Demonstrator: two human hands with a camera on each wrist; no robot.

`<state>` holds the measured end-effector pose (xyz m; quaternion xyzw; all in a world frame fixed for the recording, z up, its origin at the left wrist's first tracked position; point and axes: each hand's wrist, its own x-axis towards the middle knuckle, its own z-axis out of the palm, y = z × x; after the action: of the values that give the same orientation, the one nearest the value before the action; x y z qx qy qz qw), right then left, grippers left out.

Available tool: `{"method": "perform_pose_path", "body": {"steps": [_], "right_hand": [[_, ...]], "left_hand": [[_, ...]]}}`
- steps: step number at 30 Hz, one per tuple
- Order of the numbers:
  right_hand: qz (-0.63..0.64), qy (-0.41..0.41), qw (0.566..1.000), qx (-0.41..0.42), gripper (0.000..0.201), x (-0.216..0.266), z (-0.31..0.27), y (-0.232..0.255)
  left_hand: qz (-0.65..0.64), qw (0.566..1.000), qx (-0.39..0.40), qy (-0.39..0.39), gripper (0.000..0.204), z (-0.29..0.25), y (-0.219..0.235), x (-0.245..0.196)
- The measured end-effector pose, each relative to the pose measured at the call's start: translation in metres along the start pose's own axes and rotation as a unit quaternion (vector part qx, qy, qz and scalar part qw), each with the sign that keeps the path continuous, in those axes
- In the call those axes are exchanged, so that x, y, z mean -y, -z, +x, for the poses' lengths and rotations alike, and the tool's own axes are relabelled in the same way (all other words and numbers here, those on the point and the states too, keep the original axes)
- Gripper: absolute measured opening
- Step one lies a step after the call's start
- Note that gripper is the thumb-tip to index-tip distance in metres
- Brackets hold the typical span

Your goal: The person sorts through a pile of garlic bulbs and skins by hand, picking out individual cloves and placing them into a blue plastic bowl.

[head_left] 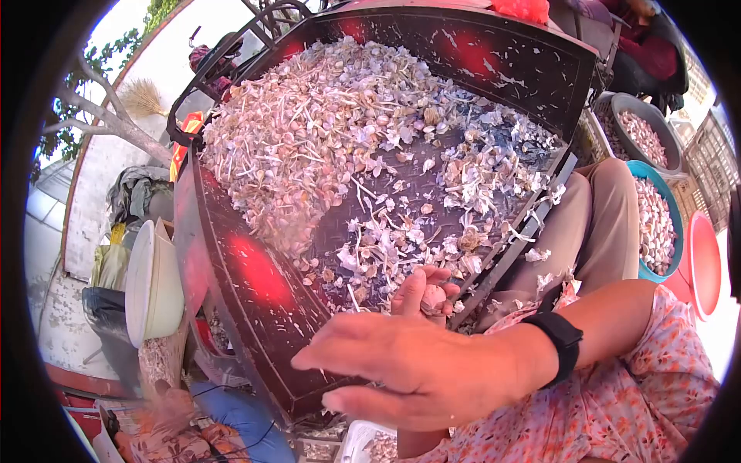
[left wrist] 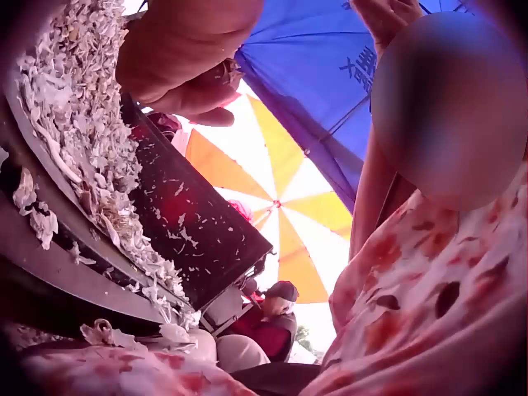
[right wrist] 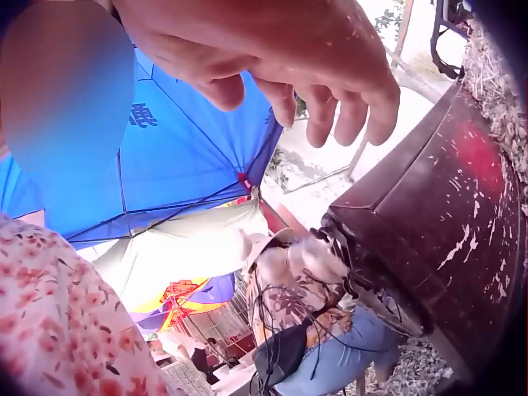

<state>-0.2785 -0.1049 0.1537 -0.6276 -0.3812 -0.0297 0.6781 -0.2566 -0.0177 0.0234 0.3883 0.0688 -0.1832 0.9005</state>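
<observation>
My left hand [head_left: 409, 296] is above the near edge of a dark metal cart bed [head_left: 363, 220], its fingers curled round a pale pink garlic bulb [head_left: 434, 299]. In the left wrist view the bulb mostly hides behind the fingers. Crossing in front of it, my right hand [head_left: 417, 370] with a black wristband [head_left: 557, 339] reaches leftward, palm down. Its fingers [right wrist: 322, 115] hang loosely bent with nothing in them in the right wrist view. A heap of garlic cloves, skins and dry stems [head_left: 309, 131] fills the far part of the bed.
Loose skins [head_left: 394, 239] lie scattered over the bed's near part. At the right stand a teal tub [head_left: 671, 208] of garlic, a grey tub [head_left: 671, 147] and a red basin [head_left: 704, 262]. Another person [right wrist: 322, 322] in jeans is beyond the cart's left side, near a pale basin [head_left: 154, 285].
</observation>
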Motion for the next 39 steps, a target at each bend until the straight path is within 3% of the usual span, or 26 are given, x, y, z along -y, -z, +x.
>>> {"method": "perform_pose_path", "body": {"steps": [1, 3, 4, 7, 8, 10, 11, 13, 15, 16, 17, 18, 21, 25, 28, 29, 30, 31, 33, 35, 38, 39], "right_hand": [[-0.105, -0.050, 0.993, 0.016, 0.033, -0.001, -0.012, 0.026], [-0.187, -0.088, 0.977, -0.052, 0.031, -0.018, -0.043, 0.065], [-0.231, -0.130, 0.962, -0.060, 0.032, -0.025, -0.058, 0.076], [-0.218, -0.201, 0.952, -0.082, 0.033, -0.020, -0.086, 0.085], [-0.225, -0.202, 0.948, -0.101, 0.033, -0.025, -0.093, 0.085], [-0.301, -0.119, 0.938, -0.126, 0.037, -0.044, -0.108, 0.089], [-0.312, -0.126, 0.931, -0.144, 0.037, -0.048, -0.114, 0.094], [-0.325, -0.053, 0.923, -0.199, 0.041, -0.050, -0.126, 0.105], [-0.311, -0.071, 0.919, -0.230, 0.042, -0.044, -0.140, 0.114], [-0.120, -0.159, 0.942, -0.269, 0.037, -0.038, -0.149, 0.117], [0.080, -0.232, 0.922, -0.300, 0.033, -0.031, -0.159, 0.121], [0.153, -0.244, 0.901, -0.324, 0.033, -0.017, -0.164, 0.125], [0.182, -0.248, 0.867, -0.392, 0.033, 0.007, -0.192, 0.137], [0.112, -0.178, 0.812, -0.545, 0.028, 0.053, -0.248, 0.151], [-0.168, -0.174, 0.710, -0.661, 0.027, 0.112, -0.316, 0.196], [-0.265, -0.193, 0.644, -0.691, 0.029, 0.134, -0.342, 0.219], [-0.387, -0.222, 0.590, -0.672, 0.035, 0.152, -0.377, 0.244], [-0.485, -0.321, 0.494, -0.646, 0.042, 0.168, -0.438, 0.274], [-0.554, -0.300, 0.431, -0.646, 0.047, 0.195, -0.461, 0.288], [-0.536, -0.244, 0.486, -0.646, 0.044, 0.181, -0.426, 0.283], [-0.423, -0.256, 0.608, -0.621, 0.033, 0.119, -0.355, 0.264], [-0.379, -0.262, 0.649, -0.606, 0.029, 0.096, -0.329, 0.258]], "left_hand": [[0.003, 1.000, 0.010, 0.002, 0.026, 0.000, -0.011, 0.001], [-0.112, 0.989, -0.075, -0.060, 0.027, -0.001, -0.039, 0.010], [-0.065, 0.998, 0.001, 0.012, 0.032, 0.011, -0.009, 0.016], [-0.015, 1.000, 0.012, 0.017, 0.036, 0.015, -0.030, 0.022], [-0.004, 1.000, -0.012, 0.023, 0.041, 0.016, -0.045, 0.026], [0.003, 0.999, 0.015, 0.030, 0.044, 0.016, -0.071, 0.035], [0.002, 0.999, 0.027, 0.026, 0.048, 0.017, -0.081, 0.040], [0.037, 0.994, 0.096, 0.049, 0.055, 0.020, -0.087, 0.045], [0.035, 0.985, 0.157, 0.057, 0.059, 0.022, -0.090, 0.049], [0.071, 0.981, 0.171, 0.061, 0.063, 0.024, -0.092, 0.049], [0.095, 0.981, 0.151, 0.071, 0.064, 0.023, -0.102, 0.046], [0.101, 0.980, 0.154, 0.071, 0.063, 0.029, -0.103, 0.045], [0.154, 0.971, 0.173, 0.060, 0.060, 0.047, -0.104, 0.041], [0.242, 0.959, 0.144, 0.011, 0.053, 0.071, -0.112, 0.033], [0.310, 0.937, 0.155, -0.036, 0.052, 0.095, -0.105, 0.021], [0.349, 0.924, 0.145, -0.061, 0.053, 0.106, -0.095, 0.014], [0.425, 0.893, 0.117, -0.086, 0.051, 0.118, -0.088, 0.008], [0.497, 0.857, 0.093, -0.105, 0.050, 0.134, -0.078, 0.003], [0.672, 0.724, 0.083, -0.130, 0.051, 0.163, -0.052, -0.007], [0.812, 0.551, 0.085, -0.171, 0.055, 0.176, -0.037, -0.002], [0.811, 0.526, 0.218, -0.132, 0.065, 0.165, -0.036, 0.026], [0.830, 0.474, 0.248, -0.157, 0.064, 0.152, -0.040, 0.039]]}}
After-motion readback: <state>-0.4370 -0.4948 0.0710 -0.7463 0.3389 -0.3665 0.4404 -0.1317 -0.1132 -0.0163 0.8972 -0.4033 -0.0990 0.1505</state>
